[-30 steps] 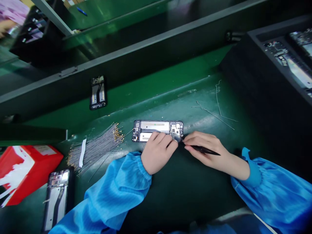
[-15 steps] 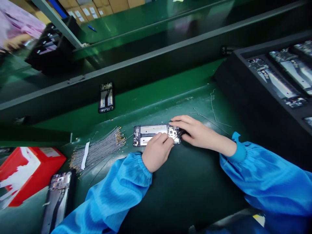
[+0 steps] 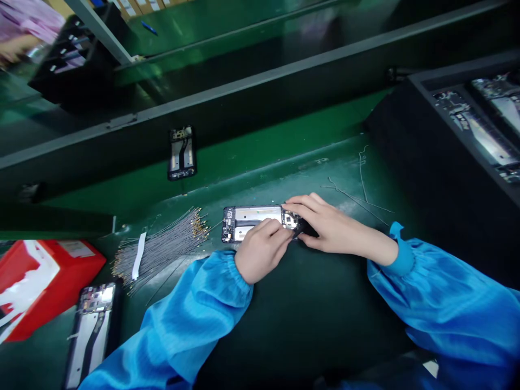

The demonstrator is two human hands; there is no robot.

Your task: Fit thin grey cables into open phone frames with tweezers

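Note:
An opened phone (image 3: pixel 255 214) lies flat and crosswise on the green bench, its metal frame and circuit board showing. My right hand (image 3: pixel 325 219) grips the phone's right end, fingers along the far edge and thumb at the near edge. Over the near edge, beside the board, my left hand (image 3: pixel 262 249) has its fingers pinched together; whatever they hold is hidden. Left of the phone is a bundle of thin grey cables (image 3: pixel 162 249) with gold-coloured tips, crossed by a white strip. A few loose cables (image 3: pixel 355 197) lie beyond my right hand.
A second opened phone (image 3: pixel 182 153) lies near the back ledge, a third (image 3: pixel 91 330) at lower left beside a red box (image 3: pixel 77 284). At right stands a black tray (image 3: pixel 410 157) holding several opened phones. Across the divider, a person's pink sleeve (image 3: pixel 36 19) shows beside a black rack.
My left fingertips have shifted slightly right along the board. The right hand's fingers and thumb stay round the phone's end. The whole view has shifted a little.

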